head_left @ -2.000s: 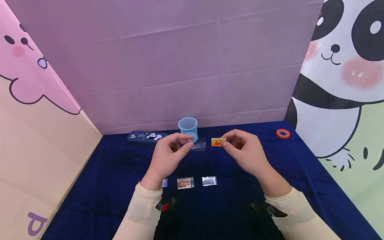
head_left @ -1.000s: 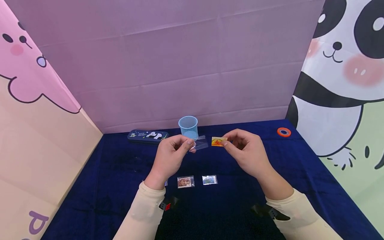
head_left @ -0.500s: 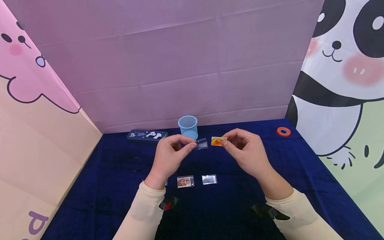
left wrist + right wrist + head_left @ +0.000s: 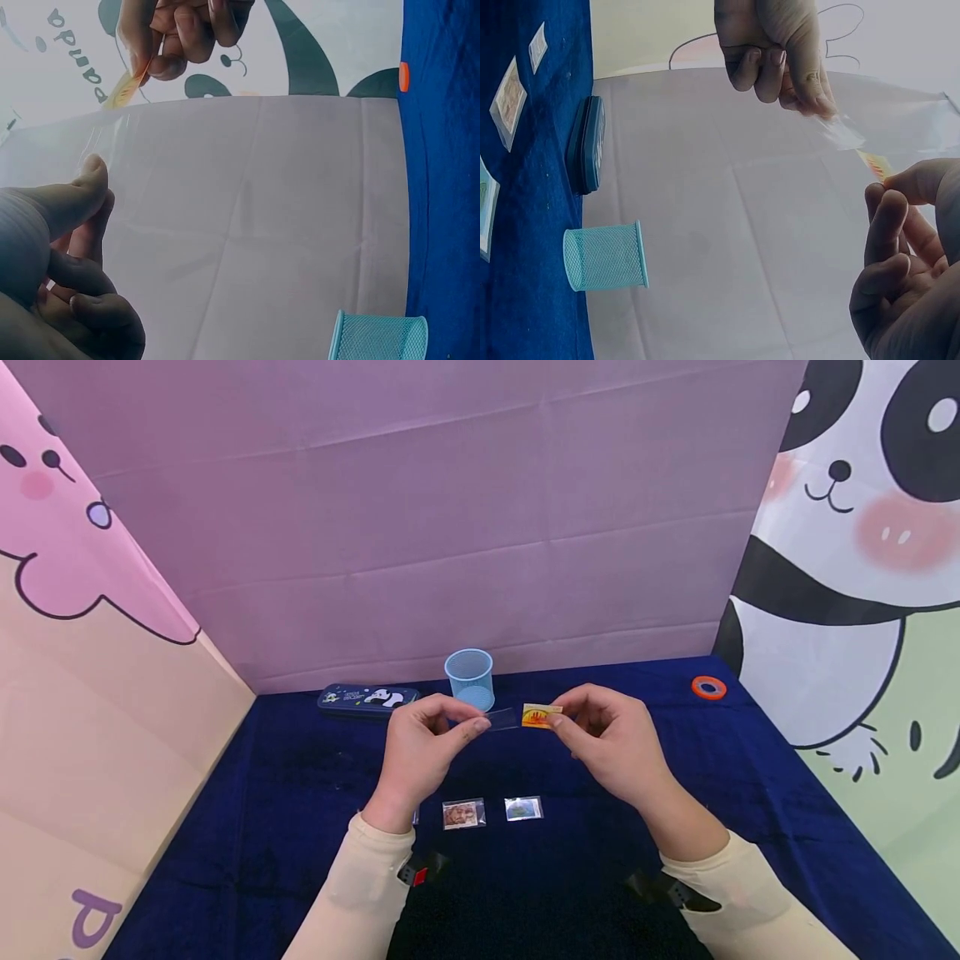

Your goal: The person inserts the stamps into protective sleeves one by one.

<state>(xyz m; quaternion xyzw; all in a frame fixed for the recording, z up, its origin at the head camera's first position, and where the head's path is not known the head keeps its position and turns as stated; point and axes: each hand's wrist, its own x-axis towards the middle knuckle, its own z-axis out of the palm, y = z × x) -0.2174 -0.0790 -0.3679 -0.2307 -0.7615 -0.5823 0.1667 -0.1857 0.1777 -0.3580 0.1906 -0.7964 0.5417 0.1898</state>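
Observation:
My left hand (image 4: pixel 427 747) pinches a small clear plastic sleeve (image 4: pixel 502 719) between thumb and forefinger, its free end pointing right. Facing it, my right hand (image 4: pixel 611 739) pinches a yellow and orange stamp-like card (image 4: pixel 537 716) by its right edge. Both are held up above the table, the card's left edge close to the sleeve's end. In the right wrist view the sleeve (image 4: pixel 844 133) nearly meets the yellow card (image 4: pixel 875 163). Below on the cloth lie a sleeved brown picture card (image 4: pixel 463 814) and a sleeved bluish one (image 4: pixel 523 808); another is mostly hidden behind my left wrist.
A light blue mesh cup (image 4: pixel 470 679) stands at the back of the dark blue cloth (image 4: pixel 300 827). Left of it lies a navy pencil case (image 4: pixel 367 697) with a panda on it. An orange ring-shaped roll (image 4: pixel 708 687) lies at the back right.
My left fingers have shifted on the sleeve, turning it and then levelling it. In the last half second my right hand has brought the yellow card slightly left, nearer the sleeve.

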